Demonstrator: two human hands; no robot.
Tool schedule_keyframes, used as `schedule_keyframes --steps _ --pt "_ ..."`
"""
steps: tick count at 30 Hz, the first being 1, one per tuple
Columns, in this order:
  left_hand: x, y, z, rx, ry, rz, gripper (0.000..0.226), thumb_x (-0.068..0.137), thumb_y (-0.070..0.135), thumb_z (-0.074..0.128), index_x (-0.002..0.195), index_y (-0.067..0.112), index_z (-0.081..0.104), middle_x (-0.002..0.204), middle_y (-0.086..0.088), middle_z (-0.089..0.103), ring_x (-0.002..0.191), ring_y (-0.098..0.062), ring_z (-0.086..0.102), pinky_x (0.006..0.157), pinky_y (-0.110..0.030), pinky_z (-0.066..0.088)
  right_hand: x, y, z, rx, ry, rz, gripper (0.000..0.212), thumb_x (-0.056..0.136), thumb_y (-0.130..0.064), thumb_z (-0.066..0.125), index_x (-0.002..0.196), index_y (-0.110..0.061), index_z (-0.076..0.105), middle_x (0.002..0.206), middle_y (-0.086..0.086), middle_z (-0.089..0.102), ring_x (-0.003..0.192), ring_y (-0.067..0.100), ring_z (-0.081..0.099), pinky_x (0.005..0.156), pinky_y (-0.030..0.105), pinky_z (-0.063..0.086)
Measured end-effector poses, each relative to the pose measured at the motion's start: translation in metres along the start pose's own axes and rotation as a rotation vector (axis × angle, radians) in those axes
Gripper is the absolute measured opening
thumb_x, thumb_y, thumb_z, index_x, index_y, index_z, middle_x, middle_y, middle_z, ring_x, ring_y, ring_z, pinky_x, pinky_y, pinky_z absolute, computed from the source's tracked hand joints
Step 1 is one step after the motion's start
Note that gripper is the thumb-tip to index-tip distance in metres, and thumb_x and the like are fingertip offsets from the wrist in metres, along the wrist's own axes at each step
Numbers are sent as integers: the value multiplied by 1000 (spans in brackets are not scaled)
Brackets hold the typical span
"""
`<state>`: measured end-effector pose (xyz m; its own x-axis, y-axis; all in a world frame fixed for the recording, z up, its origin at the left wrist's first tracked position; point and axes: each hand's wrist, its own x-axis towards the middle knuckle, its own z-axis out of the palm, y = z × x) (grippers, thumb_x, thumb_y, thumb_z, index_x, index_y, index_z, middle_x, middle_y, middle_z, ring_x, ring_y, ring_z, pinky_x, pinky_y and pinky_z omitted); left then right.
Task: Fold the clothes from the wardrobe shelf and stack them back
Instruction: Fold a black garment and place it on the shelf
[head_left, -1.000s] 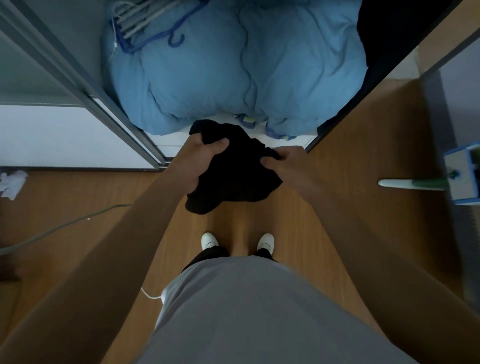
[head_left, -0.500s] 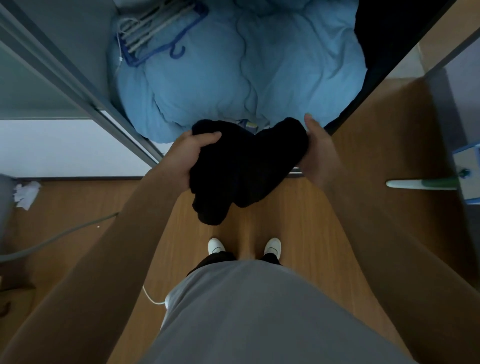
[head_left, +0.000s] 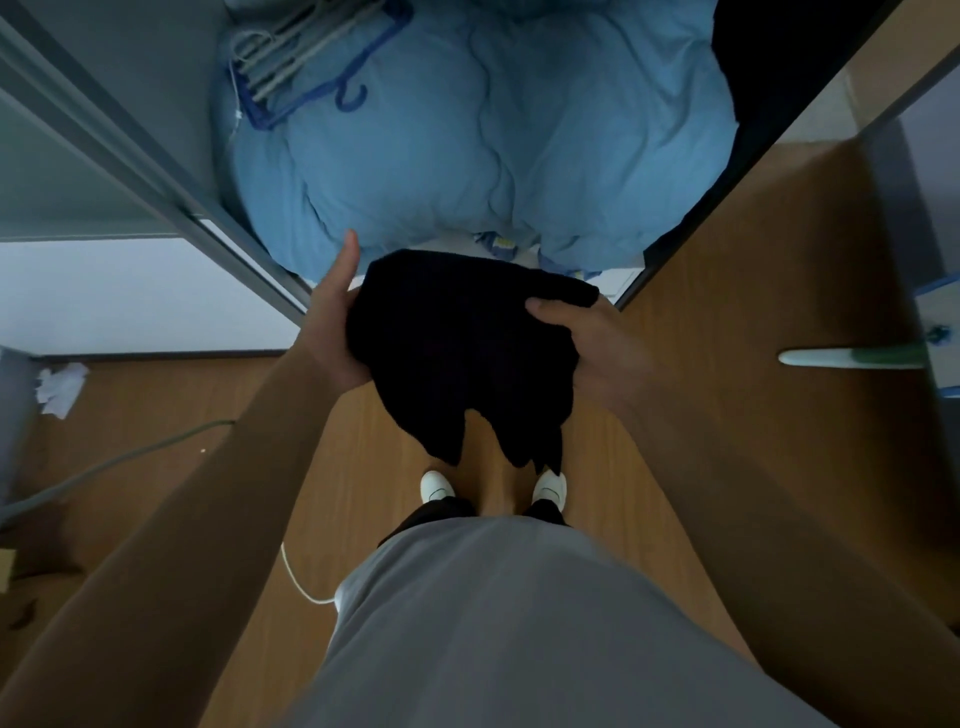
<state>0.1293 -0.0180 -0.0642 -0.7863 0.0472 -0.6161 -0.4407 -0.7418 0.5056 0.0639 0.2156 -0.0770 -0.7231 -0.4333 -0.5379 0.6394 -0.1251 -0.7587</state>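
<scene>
Right hand (head_left: 597, 345) clamps black garment (head_left: 462, 353), thumb on top; our left hand (head_left: 337, 332) cups its side, thumb straight, fingers hidden, grip unclear. Garment hangs just before blue duvet (head_left: 467, 150) in wardrobe (head_left: 156, 171); hangers (head_left: 311, 67) atop duvet.

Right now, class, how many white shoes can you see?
2: left shoe and right shoe, side by side on the floor under the black garment; its hem may hide part of the right.

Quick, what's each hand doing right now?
Left hand: against the black garment, thumb straight, fingers hidden; grip cannot be told.
Right hand: holding the black garment, thumb on top.
</scene>
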Motion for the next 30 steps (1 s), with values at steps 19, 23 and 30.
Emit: schedule_keyframes --steps 19,23,30 --pt "24 4 2 126 240 90 51 86 41 74 127 12 63 118 -8 73 102 -23 72 82 -34 58 10 -17 -11 -167 110 79 38 91 -12 70 128 -5 63 120 11 71 111 24 68 98 36 54" --pt "20 1 -12 311 22 79 45 93 36 65 130 11 61 125 -8 69 116 -22 65 88 -29 55 13 -23 -3 -5 49 102 35 95 -14 66 128 -5 63 122 14 70 110 25 69 95 36 56" --pt "30 -7 -1 449 214 224 28 91 14 69 118 6 67 108 -8 75 102 -23 71 86 -35 57 19 -33 -19 -461 233 14 19 94 -25 69 106 -11 71 106 9 75 98 22 72 84 29 59"
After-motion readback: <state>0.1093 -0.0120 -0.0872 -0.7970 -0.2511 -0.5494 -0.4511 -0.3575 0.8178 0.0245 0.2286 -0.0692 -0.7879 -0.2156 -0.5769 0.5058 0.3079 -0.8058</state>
